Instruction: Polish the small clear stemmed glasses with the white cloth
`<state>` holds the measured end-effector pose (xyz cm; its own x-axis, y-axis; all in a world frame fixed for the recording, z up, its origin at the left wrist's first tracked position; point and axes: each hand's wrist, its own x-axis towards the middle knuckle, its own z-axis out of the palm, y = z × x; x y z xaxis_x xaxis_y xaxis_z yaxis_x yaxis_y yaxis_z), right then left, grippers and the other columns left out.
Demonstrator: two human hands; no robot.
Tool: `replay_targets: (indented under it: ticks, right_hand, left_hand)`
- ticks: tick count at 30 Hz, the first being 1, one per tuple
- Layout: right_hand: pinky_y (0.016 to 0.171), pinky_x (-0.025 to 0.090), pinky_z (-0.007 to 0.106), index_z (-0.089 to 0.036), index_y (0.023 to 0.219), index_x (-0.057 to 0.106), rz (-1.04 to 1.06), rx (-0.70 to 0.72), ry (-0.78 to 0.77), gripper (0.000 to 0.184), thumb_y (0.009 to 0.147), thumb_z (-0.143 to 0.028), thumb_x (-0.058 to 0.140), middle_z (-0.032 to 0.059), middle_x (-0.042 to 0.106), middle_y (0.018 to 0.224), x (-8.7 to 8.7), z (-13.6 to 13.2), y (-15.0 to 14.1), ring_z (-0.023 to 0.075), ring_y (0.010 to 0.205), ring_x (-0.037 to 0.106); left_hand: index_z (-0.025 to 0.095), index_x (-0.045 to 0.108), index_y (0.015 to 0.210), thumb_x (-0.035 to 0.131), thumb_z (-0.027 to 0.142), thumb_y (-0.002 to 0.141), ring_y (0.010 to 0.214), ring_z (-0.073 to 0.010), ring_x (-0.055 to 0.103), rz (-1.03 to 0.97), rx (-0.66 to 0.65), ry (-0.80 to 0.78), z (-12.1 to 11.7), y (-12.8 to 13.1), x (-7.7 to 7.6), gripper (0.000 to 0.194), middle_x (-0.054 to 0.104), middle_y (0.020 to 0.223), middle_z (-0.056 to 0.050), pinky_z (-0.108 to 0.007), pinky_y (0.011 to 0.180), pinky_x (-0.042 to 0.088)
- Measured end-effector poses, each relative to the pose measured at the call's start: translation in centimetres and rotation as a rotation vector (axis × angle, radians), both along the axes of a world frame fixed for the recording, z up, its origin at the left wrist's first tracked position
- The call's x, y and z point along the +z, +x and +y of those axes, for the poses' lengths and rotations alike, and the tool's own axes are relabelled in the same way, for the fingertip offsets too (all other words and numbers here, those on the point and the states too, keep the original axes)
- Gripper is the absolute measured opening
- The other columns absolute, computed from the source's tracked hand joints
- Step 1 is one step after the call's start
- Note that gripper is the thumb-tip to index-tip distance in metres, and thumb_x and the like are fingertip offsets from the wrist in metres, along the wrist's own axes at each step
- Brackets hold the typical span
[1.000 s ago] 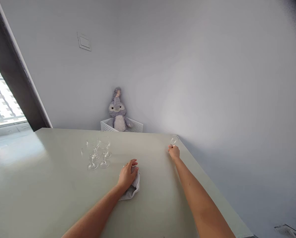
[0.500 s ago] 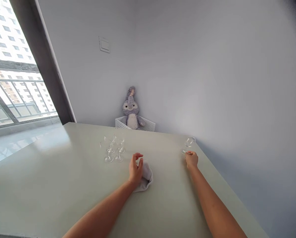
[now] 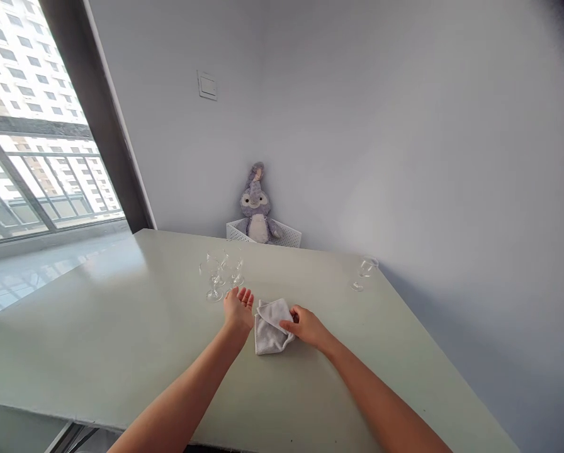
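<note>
A folded grey-white cloth (image 3: 271, 333) lies on the table in front of me. My right hand (image 3: 304, 324) pinches its right edge between thumb and fingers. To the left of the cloth, my left hand (image 3: 239, 309) is turned palm up, fingers stretched out and holding nothing. Just beyond those fingers stands a group of several clear stemmed glasses (image 3: 214, 286); the hand partly hides the nearest one's foot, and I cannot tell whether it touches it. One more stemmed glass (image 3: 366, 269) stands alone at the far right, apart from both hands.
The pale table (image 3: 121, 352) runs to a wall at the right and back. Past its far edge a plush toy (image 3: 257, 220) sits in a white perforated basket (image 3: 289, 237). A window (image 3: 41, 126) with a railing is at the left.
My right hand has let go of the glass at the far right and moved left onto the cloth. My left hand has left the cloth, shifting left toward the grouped glasses and turning palm up.
</note>
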<state>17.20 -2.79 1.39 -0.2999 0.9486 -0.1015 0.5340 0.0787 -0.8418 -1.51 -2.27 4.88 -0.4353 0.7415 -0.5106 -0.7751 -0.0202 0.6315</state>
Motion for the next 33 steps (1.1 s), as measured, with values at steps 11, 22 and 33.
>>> replay_targets:
  ticks: [11, 22, 33]
  right_hand:
    - [0.049, 0.031, 0.021, -0.017, 0.073, 0.051, 0.667, -0.232, -0.215, 0.028, 0.067, -0.043, 0.061, -0.0046, 0.045, 0.059, -0.1, -0.4, 0.3, 0.0096, 0.054, 0.039]
    - [0.056, 0.04, 0.024, -0.016, 0.082, 0.056, 0.946, -0.422, -0.057, 0.031, 0.064, -0.039, 0.067, -0.0003, 0.052, 0.068, 0.8, -0.2, 3.1, 0.0134, 0.061, 0.047]
    - [0.074, 0.044, 0.027, -0.022, 0.117, 0.046, 0.363, -0.208, 0.579, 0.035, 0.082, -0.024, 0.045, 0.0047, 0.057, 0.099, 2.2, -3.6, -0.2, 0.0159, 0.085, 0.054]
  left_hand:
    - [0.025, 0.033, 0.113, 0.048, 0.009, 0.073, 0.095, -0.0177, 0.06, -0.269, -0.135, 0.276, 1.2, -2.5, -0.3, 0.047, 0.052, 0.106, -0.009, -0.031, 0.075, 0.053]
    - [0.018, 0.042, 0.101, 0.054, 0.04, 0.08, 0.11, -0.0217, 0.052, -0.344, -0.352, 0.473, 1.4, -1.8, -1.2, 0.033, 0.05, 0.115, -0.015, -0.031, 0.082, 0.051]
    - [0.029, 0.041, 0.112, 0.067, 0.02, 0.07, 0.106, -0.0184, 0.053, 0.215, -0.698, 0.604, 0.0, 4.7, -2.7, 0.05, 0.054, 0.114, -0.004, -0.035, 0.092, 0.039]
